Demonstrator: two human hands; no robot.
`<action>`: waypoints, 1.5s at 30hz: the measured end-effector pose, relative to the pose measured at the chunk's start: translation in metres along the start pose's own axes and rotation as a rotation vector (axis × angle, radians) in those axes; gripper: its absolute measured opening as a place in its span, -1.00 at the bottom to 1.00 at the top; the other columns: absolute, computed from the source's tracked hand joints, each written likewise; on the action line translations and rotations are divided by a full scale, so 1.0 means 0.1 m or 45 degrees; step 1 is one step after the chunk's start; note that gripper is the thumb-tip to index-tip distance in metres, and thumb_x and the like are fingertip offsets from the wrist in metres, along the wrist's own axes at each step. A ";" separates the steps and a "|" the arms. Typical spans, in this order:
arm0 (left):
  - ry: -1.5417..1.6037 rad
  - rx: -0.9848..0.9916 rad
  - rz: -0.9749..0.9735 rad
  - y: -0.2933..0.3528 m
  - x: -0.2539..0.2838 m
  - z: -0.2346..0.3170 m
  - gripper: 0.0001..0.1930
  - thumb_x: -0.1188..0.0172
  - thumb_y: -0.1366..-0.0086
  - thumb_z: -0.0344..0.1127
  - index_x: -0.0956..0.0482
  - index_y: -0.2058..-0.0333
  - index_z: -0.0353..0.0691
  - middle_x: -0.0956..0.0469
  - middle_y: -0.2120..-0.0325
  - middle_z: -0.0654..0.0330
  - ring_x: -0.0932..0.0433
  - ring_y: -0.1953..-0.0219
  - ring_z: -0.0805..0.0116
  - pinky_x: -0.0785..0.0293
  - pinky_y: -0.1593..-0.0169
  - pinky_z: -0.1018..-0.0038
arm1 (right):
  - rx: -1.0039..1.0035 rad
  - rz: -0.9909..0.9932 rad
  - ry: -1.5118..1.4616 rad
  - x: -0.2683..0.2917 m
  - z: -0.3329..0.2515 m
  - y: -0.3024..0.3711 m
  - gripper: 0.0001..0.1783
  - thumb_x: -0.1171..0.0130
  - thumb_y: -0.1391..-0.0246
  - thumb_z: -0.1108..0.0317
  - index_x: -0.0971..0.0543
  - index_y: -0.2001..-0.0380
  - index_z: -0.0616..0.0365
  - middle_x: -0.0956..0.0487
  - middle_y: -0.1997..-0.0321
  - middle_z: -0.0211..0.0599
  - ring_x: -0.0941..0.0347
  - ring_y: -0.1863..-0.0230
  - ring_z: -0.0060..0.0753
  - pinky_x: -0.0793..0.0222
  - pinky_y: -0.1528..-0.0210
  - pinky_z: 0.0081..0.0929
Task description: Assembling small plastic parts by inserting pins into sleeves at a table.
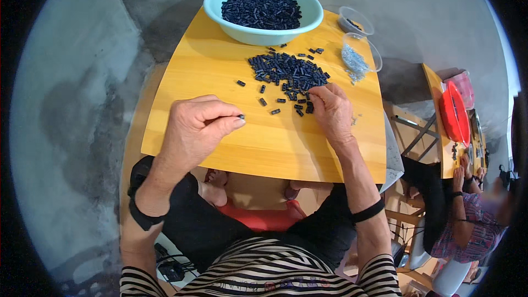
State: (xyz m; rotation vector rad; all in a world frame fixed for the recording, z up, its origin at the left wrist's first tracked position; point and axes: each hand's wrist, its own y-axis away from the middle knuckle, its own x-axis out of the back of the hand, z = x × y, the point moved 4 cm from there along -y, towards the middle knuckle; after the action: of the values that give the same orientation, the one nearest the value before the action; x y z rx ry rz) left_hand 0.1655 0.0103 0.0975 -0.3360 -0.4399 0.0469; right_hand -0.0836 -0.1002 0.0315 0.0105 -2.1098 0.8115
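My left hand (198, 124) hovers over the left front of the yellow table, thumb and forefinger closed on a small black cylindrical piece (241, 116); only its end shows. At the right front edge of a loose pile of short black cylindrical pieces (286, 70) is my right hand (333, 111). Its fingertips are pinched together low among the pieces, and whatever they grip is hidden. Several single pieces lie scattered between my two hands, one of them a black piece (275, 111) near the middle.
A light blue basin (218, 19) full of black pieces stands at the far edge. At the right are a clear tub (377, 61) spilling small clear bits and another clear tub (369, 23). A person (467, 225) works at another table with a red basin (452, 111).
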 end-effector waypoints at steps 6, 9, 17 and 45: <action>0.175 0.017 0.070 -0.02 -0.52 -0.13 -0.90 -0.34 -0.04 -0.49 -0.65 0.42 -0.35 -0.57 0.59 0.15 -0.55 0.54 0.43 -0.43 0.45 0.54 | -0.038 -0.083 0.102 -0.17 -0.01 -0.10 -0.95 -0.23 0.09 0.42 -0.62 0.48 0.11 -0.51 0.46 -0.23 -0.50 0.34 -0.11 -0.42 0.29 -0.24; 0.161 0.009 0.071 0.00 -0.66 -0.28 -0.87 -0.35 -0.04 -0.46 -0.64 0.41 -0.34 -0.58 0.58 0.13 -0.56 0.55 0.39 -0.44 0.46 0.52 | -0.029 -0.084 0.104 -0.18 0.02 -0.10 -0.95 -0.23 0.08 0.40 -0.61 0.49 0.11 -0.50 0.48 -0.23 -0.50 0.37 -0.10 -0.42 0.31 -0.23; 0.088 -0.023 0.025 0.14 -0.95 -0.37 -0.91 -0.33 -0.04 -0.51 -0.64 0.43 -0.34 -0.58 0.57 0.12 -0.57 0.52 0.35 -0.45 0.43 0.52 | -0.142 0.012 -0.127 0.12 -0.04 -0.02 -0.89 -0.23 0.08 0.52 -0.62 0.41 0.16 -0.55 0.41 -0.18 -0.52 0.38 -0.11 -0.41 0.33 -0.32; 0.115 -0.093 0.042 0.26 -1.06 -0.41 -0.93 -0.30 -0.05 -0.45 -0.62 0.44 -0.27 -0.53 0.58 0.11 -0.56 0.52 0.18 -0.46 0.44 0.38 | -0.198 -0.004 0.068 0.18 -0.01 0.46 -0.94 -0.24 0.05 0.43 -0.57 0.45 0.10 -0.54 0.45 -0.23 -0.51 0.40 -0.09 -0.43 0.38 -0.29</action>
State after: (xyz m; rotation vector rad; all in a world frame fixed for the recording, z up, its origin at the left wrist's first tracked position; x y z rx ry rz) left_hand 0.0872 0.0097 0.0109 -0.4154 -0.3473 0.0477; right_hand -0.1069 -0.0582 0.0198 -0.0901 -2.1163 0.6372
